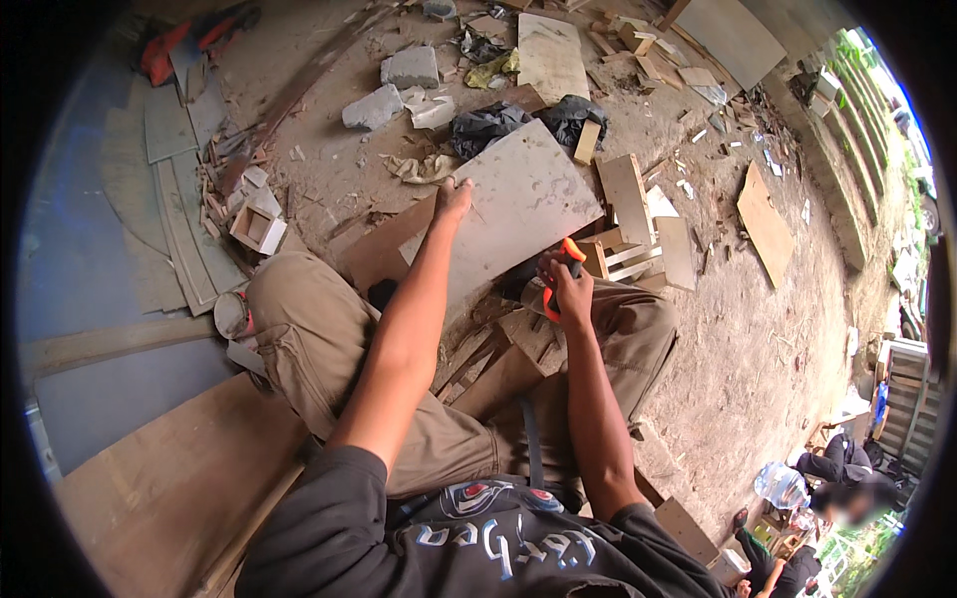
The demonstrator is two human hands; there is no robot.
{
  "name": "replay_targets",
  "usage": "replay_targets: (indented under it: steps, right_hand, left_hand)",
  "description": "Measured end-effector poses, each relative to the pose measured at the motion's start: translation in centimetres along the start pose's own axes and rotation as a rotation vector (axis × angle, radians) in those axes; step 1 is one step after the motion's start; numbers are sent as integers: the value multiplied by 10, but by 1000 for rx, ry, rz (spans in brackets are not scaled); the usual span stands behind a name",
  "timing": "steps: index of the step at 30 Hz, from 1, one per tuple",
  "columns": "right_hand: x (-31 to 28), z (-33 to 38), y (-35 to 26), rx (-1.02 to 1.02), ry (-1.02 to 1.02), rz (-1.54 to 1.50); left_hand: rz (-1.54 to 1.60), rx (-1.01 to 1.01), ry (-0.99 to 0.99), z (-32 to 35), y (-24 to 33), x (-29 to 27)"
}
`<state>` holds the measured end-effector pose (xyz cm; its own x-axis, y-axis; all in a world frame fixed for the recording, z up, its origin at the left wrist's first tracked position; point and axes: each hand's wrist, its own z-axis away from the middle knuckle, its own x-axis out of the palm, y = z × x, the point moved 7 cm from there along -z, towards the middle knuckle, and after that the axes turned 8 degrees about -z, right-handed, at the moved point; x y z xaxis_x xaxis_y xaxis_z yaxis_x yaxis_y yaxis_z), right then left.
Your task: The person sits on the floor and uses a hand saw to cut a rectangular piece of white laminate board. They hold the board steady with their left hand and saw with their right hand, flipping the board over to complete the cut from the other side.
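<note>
A flat grey-white wooden board (pixel 528 204) with dark smudges lies tilted across the space in front of my knees. My left hand (pixel 456 197) grips its left edge, fingers closed over it. By the board's lower right corner, my right hand (pixel 570 284) is wrapped around the orange-and-black closed handle of what looks like a hand saw (pixel 572 249). I cannot make out its blade. Beneath the board, part of a brown board (pixel 384 244) shows, and several wood offcuts (pixel 498 384) lie between my legs.
Broken concrete blocks (pixel 409 67) and black plastic bags (pixel 488 128) lie beyond the board. Wooden pieces (pixel 626 199) are heaped beside my right knee. A small wooden box (pixel 257 228) stands to the left. Other people (pixel 847 488) sit at the lower right near a large clear water bottle (pixel 782 485).
</note>
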<state>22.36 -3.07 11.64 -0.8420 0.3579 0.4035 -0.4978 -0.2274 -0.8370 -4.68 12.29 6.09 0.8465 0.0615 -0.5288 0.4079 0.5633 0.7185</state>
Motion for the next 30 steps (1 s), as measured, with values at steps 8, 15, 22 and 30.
replay_targets:
  steps: [8, 15, 22, 30]
  right_hand:
    - [6, 78, -66, -74, 98, 625]
    - [-15, 144, -108, -62, 199, 866]
    - [19, 130, -120, -46, 3, 786]
    - [43, 125, -101, 31, -105, 821]
  left_hand:
    - [-127, 16, 4, -81, -44, 63]
    - [-359, 454, 233, -62, -15, 78]
    - [-710, 526, 348, -21, 6, 72]
    - [-909, 445, 368, 16, -34, 32]
